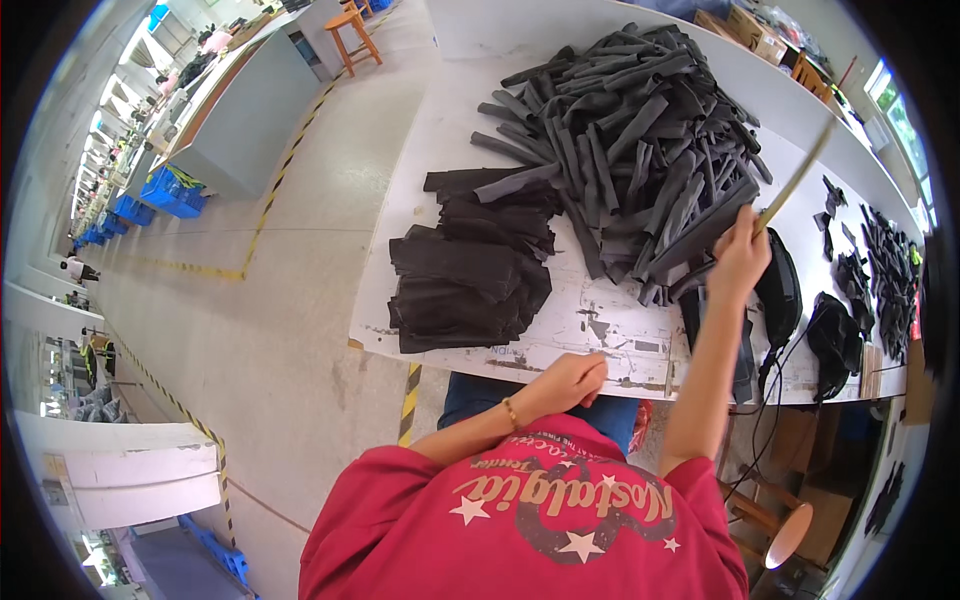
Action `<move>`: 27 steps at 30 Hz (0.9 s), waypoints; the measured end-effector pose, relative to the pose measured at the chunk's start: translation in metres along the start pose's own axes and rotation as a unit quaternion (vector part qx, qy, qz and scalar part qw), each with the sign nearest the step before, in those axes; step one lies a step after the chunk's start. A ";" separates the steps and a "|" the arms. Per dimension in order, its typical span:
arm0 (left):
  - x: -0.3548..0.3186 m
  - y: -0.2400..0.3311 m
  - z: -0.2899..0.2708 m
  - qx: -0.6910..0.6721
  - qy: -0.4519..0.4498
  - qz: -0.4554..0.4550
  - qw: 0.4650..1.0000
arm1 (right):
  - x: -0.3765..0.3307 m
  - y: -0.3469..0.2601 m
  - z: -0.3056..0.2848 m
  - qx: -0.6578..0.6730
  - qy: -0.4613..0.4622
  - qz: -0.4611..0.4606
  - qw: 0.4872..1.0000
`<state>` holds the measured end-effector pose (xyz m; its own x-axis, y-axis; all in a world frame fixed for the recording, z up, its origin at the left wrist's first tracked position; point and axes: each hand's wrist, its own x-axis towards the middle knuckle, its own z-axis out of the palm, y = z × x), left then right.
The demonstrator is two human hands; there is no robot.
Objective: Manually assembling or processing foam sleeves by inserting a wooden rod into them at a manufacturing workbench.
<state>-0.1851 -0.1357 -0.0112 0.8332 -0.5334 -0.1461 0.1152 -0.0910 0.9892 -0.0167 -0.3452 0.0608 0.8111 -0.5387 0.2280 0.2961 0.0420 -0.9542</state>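
My right hand [741, 252] is closed around a thin, pale yellowish stick [798, 180] that slants up to the right. Just left of those fingers, at the near side of a big heap of dark grey fabric tubes [625, 125], lies a wide dark strip [700, 232]; whether the hand touches it I cannot tell. My left hand [572, 383] is curled into a fist at the table's front edge, and anything inside it is hidden. Flat black fabric pieces [460, 290] lie stacked to the left, with a grey tube [516, 183] across their far end.
The white table [575, 335] has worn patches and a raised back board. Black pouches [833, 330], a dark cable [775, 400] and more dark pieces [887, 262] are on the right. A wooden stool [790, 535] stands below right; blue crates [172, 192] line the far left.
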 end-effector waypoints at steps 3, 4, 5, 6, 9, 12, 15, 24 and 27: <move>-0.006 -0.006 -0.057 0.243 0.227 0.187 0.924 | 0.036 0.015 -0.021 -0.216 -0.014 -0.093 0.972; -0.002 0.015 -0.081 0.310 0.283 0.178 0.890 | 0.044 0.023 -0.026 -0.352 -0.020 -0.181 0.918; 0.003 0.022 -0.110 0.382 0.294 0.185 0.857 | 0.044 0.041 -0.039 -0.325 -0.053 -0.153 0.932; 0.002 0.022 -0.137 0.454 0.308 0.181 0.816 | 0.026 0.043 -0.041 -0.256 -0.132 -0.070 0.955; 0.007 0.000 -0.188 0.510 0.261 0.170 0.802 | -0.023 0.040 -0.053 -0.213 -0.285 0.049 0.933; 0.007 -0.003 -0.201 0.466 0.155 0.042 0.870 | -0.064 0.023 -0.059 -0.277 -0.354 -0.009 0.893; 0.005 -0.001 -0.201 0.452 0.191 0.123 0.863 | -0.081 0.019 -0.067 -0.297 -0.468 0.046 0.831; -0.001 0.015 -0.191 0.445 0.213 0.132 0.860 | -0.092 0.027 -0.066 -0.297 -0.524 0.040 0.797; 0.001 0.023 -0.182 0.457 0.226 0.171 0.844 | -0.097 0.031 -0.054 -0.313 -0.544 -0.001 0.778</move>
<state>-0.0831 0.0144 0.0136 0.8785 -0.3034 0.3691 -0.4657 -0.7168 0.5190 -0.1138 -0.3373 -0.0011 0.8585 0.5083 -0.0670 0.2705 -0.5601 -0.7830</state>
